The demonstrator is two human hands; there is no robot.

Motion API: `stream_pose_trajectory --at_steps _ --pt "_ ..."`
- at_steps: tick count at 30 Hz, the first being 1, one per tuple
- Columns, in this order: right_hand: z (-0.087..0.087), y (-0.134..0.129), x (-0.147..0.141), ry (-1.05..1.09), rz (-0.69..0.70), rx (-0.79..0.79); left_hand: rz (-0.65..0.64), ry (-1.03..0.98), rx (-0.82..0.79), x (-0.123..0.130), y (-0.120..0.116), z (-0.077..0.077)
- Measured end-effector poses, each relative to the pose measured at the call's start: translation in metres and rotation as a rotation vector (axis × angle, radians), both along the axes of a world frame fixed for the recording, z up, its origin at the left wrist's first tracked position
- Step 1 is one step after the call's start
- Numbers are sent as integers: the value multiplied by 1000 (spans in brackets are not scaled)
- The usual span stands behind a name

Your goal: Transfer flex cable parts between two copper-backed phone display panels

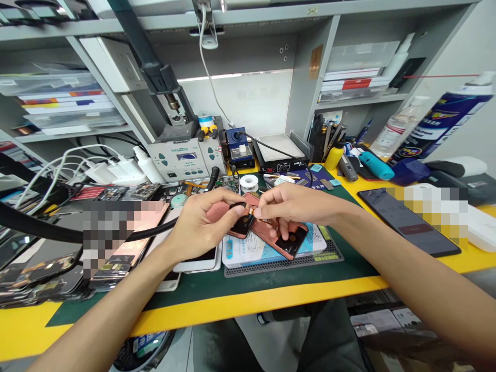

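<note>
Forearms, black phone piece in left grip, right hand beside

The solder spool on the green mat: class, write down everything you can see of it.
The solder spool is a small white reel, plastic by its look, with round flanges and a central hole, wound with silver-coloured wire. It lies flat on the green work mat, beyond the person's left hand and right hand. Neither hand touches it.

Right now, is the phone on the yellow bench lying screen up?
Yes, the phone lies screen up, dark glass showing a red bar.
</note>
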State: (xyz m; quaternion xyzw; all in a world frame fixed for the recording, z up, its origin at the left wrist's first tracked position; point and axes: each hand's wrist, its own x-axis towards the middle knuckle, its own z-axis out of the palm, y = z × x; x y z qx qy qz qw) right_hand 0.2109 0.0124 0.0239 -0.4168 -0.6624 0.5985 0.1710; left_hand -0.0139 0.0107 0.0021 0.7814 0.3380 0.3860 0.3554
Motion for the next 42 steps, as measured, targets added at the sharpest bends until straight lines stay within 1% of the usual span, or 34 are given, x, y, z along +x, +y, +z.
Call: stream_pose_trajectory --at_steps 6,9,18,26,35,42 --pt "-1 0 1 -9 5 7 -28 142 63 0 2 0" --pt "0 0 1 -12 14 15 -36 178 100 1 2 0" --pt "1 -1 0 -9 8 12 -20 195 109 2 2 3" --pt "1 -1 0 -17 -22 -9 4 181 102 -2 4 0" --pt "0 0 1 3 -7 -22 2 165 85 -2 3 -1" --pt "-1 1 2 -18 -6 -18 6 195 127 -1 3 1"
